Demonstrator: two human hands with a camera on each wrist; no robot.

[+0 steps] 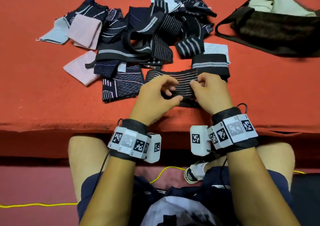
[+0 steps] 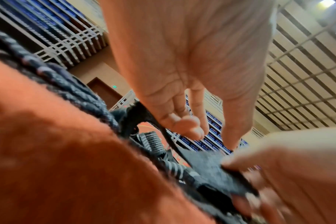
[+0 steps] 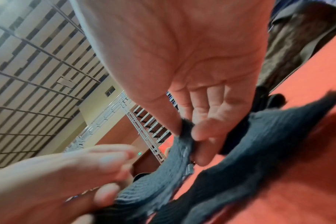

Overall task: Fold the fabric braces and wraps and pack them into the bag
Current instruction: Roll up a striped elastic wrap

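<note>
- Both hands on the striped elastic wrap [image 1: 180,85] at the near edge of the red table [image 1: 34,91]: left hand [image 1: 154,94] has fingers curled over its left part, thumb under the near edge; right hand [image 1: 210,91] pinches its right part.
- Right wrist view confirms the right thumb and fingers clamping dark knit; left fingertips [image 3: 107,159] touch the same piece.
- Wrap lies part-folded, far end running under a folded black band [image 1: 210,65] just behind it.
- Unfolded pile of braces [image 1: 138,39] sits beyond, well apart from the dark bag [image 1: 270,30] at far right; light cloth already inside the bag.
- Risk: elastic likely springs back if either pinch loosens, undoing the fold.
- Risk: pulling the wrap could drag the black band along, since they overlap.
- Risk: wrap is near the table edge; a slipped grip could drop it onto the lap.
</note>
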